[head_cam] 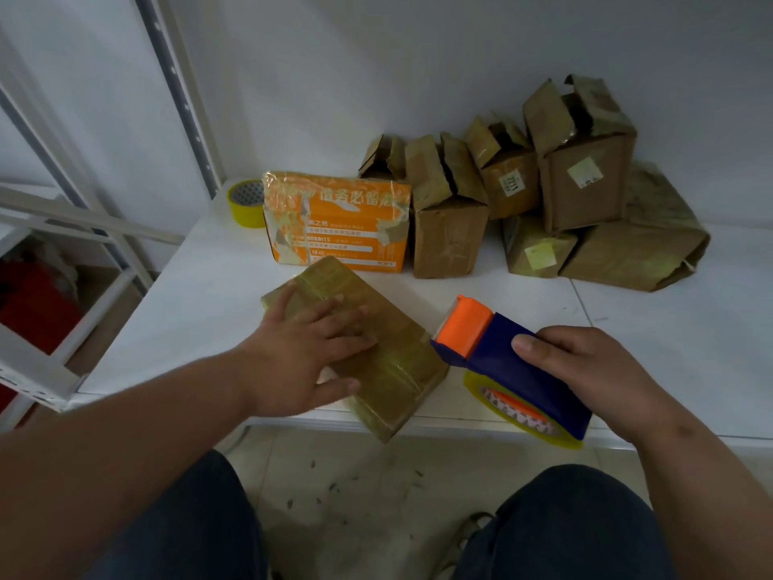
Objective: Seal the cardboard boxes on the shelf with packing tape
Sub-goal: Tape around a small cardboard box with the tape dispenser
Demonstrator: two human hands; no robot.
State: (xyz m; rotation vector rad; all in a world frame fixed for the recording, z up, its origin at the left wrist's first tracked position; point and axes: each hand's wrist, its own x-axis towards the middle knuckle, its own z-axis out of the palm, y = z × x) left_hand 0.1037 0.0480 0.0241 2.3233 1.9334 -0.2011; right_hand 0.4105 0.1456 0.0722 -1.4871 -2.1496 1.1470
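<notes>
White shelf [200, 295], box [401, 362] overhanging edge

You have one flat taped box [376, 353] under your left hand [301, 349] and one tape dispenser [514, 366] in your right hand [594, 370]. Beyond your left hand stands one orange printed box [339, 221], with one spare yellow tape roll [246, 202] just to its left. Beyond your right hand you can count six brown cardboard boxes [449, 228] clustered against the wall, though a hidden one may sit behind them.
</notes>
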